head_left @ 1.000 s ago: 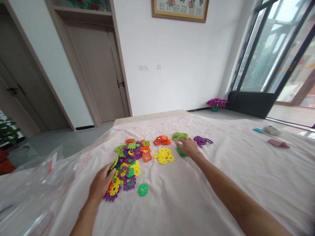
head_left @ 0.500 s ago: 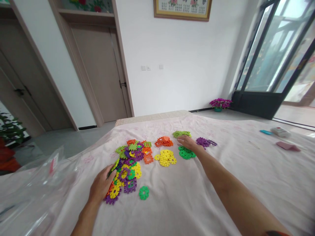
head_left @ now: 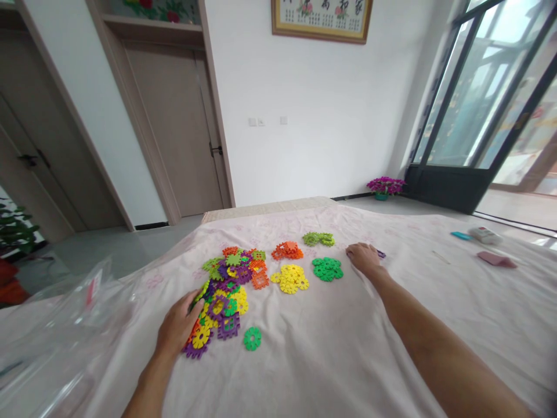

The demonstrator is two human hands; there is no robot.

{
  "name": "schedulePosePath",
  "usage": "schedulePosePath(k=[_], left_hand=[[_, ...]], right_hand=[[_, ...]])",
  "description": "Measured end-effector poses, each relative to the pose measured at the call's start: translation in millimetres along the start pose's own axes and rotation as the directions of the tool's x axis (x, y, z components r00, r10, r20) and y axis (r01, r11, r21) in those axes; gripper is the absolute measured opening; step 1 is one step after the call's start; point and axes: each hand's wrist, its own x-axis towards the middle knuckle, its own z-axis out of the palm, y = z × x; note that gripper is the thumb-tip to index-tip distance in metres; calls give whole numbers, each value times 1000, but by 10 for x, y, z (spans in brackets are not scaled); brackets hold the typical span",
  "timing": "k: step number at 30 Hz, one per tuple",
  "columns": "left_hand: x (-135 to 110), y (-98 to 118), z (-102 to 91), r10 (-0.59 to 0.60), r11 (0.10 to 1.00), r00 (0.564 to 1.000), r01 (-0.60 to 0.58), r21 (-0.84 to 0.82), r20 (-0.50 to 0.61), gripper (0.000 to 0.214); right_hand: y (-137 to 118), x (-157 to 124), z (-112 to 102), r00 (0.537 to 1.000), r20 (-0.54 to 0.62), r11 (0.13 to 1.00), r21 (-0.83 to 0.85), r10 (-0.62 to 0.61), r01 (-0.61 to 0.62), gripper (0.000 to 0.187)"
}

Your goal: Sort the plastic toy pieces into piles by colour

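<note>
My left hand (head_left: 176, 325) rests at the left edge of a mixed heap of plastic interlocking pieces (head_left: 224, 285), thumb apart from the fingers; its fingertips are partly hidden against the pieces. The heap holds purple, yellow, orange and green squares and notched discs. Farther right, my right hand (head_left: 364, 256) lies palm down with loosely bent fingers over the purple pieces (head_left: 382, 254), which it mostly covers. Between the hands are piles of orange pieces (head_left: 287, 251), yellow discs (head_left: 289, 278), green discs (head_left: 328, 269) and light green pieces (head_left: 319, 238). A single green disc (head_left: 252, 338) lies nearer me.
A pale pink cloth (head_left: 313, 354) covers the surface. Clear plastic bags (head_left: 65, 331) lie at the left. At the far right are a white packet (head_left: 485, 235), a blue item (head_left: 461, 235) and a folded pink cloth (head_left: 497, 259).
My right hand has moved right, from above the green piles to the purple pieces, uncovering the green discs and light green pieces. My left hand has stayed beside the heap.
</note>
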Motion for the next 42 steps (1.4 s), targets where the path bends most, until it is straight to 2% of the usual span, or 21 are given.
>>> schedulePosePath(k=[3,6,9,11,13,16,18,23,26,28,32,34,36,39,40,42], left_hand=[[-1,12,-5,7,1000,1000,-7,13,-9,52],[-11,39,-18,19,1000,1000,-19,11,-13,52],[-24,65,-35,23,1000,1000,-22,14,-6,52],[-30,76,-43,23,999,1000,-23,23,-4,52],[-31,81,-47,29,999,1000,-28,24,-9,52],[-29,83,-47,35,999,999,-35,18,-16,52],[-26,82,-44,30,999,999,-30,18,-18,52],[-19,72,-35,28,999,1000,-28,18,-12,52],[-14,71,-34,27,999,999,-27,17,-17,51],[-13,75,-38,38,999,999,-37,18,-23,50],[-15,84,-45,48,999,998,-47,27,-34,49],[-16,83,-42,48,998,998,-47,34,-28,50],[-16,78,-36,44,998,999,-43,36,-20,51],[-16,78,-34,37,999,999,-36,39,-23,51],[-16,82,-37,37,999,999,-36,41,-26,51],[-20,94,-44,36,999,999,-35,42,-27,51]], right_hand=[[-259,-19,-50,995,-97,998,61,-16,22,36],[-772,-132,-116,964,-206,956,204,-167,209,36],[-1402,-398,-193,901,-247,851,311,-358,423,33],[-1799,-638,-234,842,-225,768,346,-490,539,30],[-2133,-878,-253,806,-203,729,348,-555,590,26],[-2492,-1140,-235,758,-179,710,269,-628,651,31],[-2638,-1222,-198,748,-176,720,200,-641,664,33],[-2758,-1244,-103,772,-71,764,108,-632,636,22],[-2751,-1249,-74,745,-59,740,90,-664,667,24],[-2736,-1249,-76,743,-81,734,115,-664,669,25],[-2658,-1156,-134,822,-212,787,242,-528,568,30],[-2568,-1042,-160,880,-280,810,355,-384,467,33],[-2439,-893,-158,933,-291,803,493,-212,337,35],[-2210,-662,-87,975,-223,730,668,10,145,39],[-2139,-596,-47,981,-182,664,743,74,88,40],[-2030,-487,45,981,-64,442,897,185,-25,38]])
